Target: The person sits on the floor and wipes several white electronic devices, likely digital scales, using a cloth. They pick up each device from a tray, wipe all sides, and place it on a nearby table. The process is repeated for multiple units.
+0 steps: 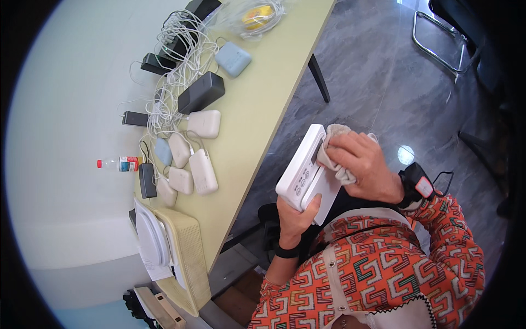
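A white plastic electronic device (303, 164) with a dark display window and a row of round buttons is held over my lap, tilted. My left hand (296, 218) grips its lower end, the thumb lying across the flat white panel. In my right hand (361, 164) is a bunched beige cloth (337, 158), pressed against the device beside the display. The cloth and fingers hide part of the display and the far end. A dark band circles my left wrist, and a black strapped unit (419, 185) sits on my right wrist.
Left of me stands a pale yellow table (263, 103). On it lie several power banks (203, 170), tangled white cables (170, 90), a plastic basket (191, 246) and a bagged yellow item (258, 17). A bottle (119, 163) is by the wall. Chair legs (435, 37) stand at upper right.
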`<state>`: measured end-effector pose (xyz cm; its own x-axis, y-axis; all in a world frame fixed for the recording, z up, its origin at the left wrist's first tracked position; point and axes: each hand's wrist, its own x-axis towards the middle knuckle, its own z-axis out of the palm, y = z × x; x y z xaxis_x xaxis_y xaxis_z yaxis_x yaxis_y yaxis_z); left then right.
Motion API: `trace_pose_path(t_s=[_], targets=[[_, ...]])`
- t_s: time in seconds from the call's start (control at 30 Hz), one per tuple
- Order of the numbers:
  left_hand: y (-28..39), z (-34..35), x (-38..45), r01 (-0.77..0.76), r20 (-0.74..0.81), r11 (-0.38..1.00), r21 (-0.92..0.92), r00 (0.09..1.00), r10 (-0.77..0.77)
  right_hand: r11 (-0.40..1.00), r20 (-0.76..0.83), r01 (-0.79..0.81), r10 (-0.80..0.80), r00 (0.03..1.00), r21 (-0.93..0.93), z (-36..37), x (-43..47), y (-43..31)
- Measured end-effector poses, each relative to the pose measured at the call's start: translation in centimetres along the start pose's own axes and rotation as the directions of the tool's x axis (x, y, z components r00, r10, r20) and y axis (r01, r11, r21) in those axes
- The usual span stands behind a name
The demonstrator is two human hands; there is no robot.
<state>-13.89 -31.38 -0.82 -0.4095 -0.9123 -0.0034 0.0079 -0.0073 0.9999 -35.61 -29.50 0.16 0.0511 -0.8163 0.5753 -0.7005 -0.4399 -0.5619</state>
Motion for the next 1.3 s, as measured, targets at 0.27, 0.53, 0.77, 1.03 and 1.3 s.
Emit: trace_pose_path(t_s=[0.27, 0.53, 0.77, 1.03, 1.3], targets=[[-0.7, 0.9, 2.5, -0.104, 0.114, 0.964, 0.243, 0.99, 0.078, 0.992, 0.137, 0.067, -0.081, 0.987, 0.105, -1.5, 0.3, -2.7], [1.5, 0.5, -0.2, 0.038, -0.066, 0.9, -0.435, 0.995, -0.074, 0.982, 0.053, -0.188, 0.189, 0.981, -0.028, -1.6, -0.7, 5.8], [1.4, -0.2, -0.1, 0.241, 0.097, 0.849, -0.471, 0.97, -0.222, 0.764, 0.043, -0.398, 0.439, 0.897, 0.508, -6.2, 0.6, 4.1], [0.7, 0.6, 0.5, 0.128, 0.15, 0.992, 0.018, 0.98, -0.129, 0.985, 0.051, 0.03, -0.039, 0.998, 0.171, -1.0, 2.0, -1.9], [1.0, 0.3, 1.0, 0.079, 0.116, 0.985, 0.151, 0.988, -0.097, 0.973, 0.198, 0.154, -0.188, 0.962, 0.174, -1.4, 3.7, -1.5]])
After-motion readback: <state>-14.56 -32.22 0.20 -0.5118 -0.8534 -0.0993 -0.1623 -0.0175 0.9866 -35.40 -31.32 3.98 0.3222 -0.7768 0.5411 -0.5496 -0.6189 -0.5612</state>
